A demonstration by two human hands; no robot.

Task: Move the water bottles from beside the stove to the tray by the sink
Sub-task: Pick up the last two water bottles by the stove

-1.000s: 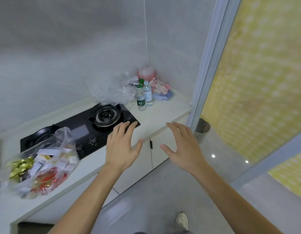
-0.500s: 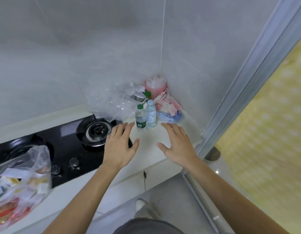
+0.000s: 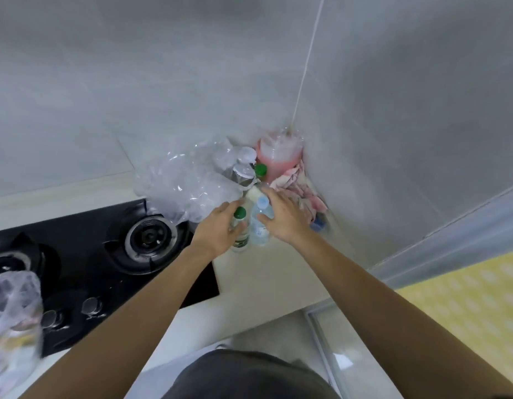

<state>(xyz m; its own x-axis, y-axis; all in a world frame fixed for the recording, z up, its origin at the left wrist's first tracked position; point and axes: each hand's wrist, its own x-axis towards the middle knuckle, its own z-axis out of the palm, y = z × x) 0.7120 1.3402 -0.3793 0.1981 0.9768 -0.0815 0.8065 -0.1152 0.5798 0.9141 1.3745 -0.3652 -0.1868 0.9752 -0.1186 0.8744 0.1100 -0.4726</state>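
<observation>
Head view: left hand (image 3: 218, 230) now grips green-cap bottle (image 3: 239, 230), right hand (image 3: 284, 217) grips blue-cap bottle (image 3: 260, 223); earlier both hovered open; bottle bases hidden.

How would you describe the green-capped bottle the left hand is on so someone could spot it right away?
Start at the black stove and go to its right edge, onto the pale counter toward the wall corner. Two small clear bottles stand there side by side, a hand on each. The green-capped bottle is the one nearer the stove, under the left hand; its neighbour, the pale-blue-capped bottle, is under the right hand.
</observation>
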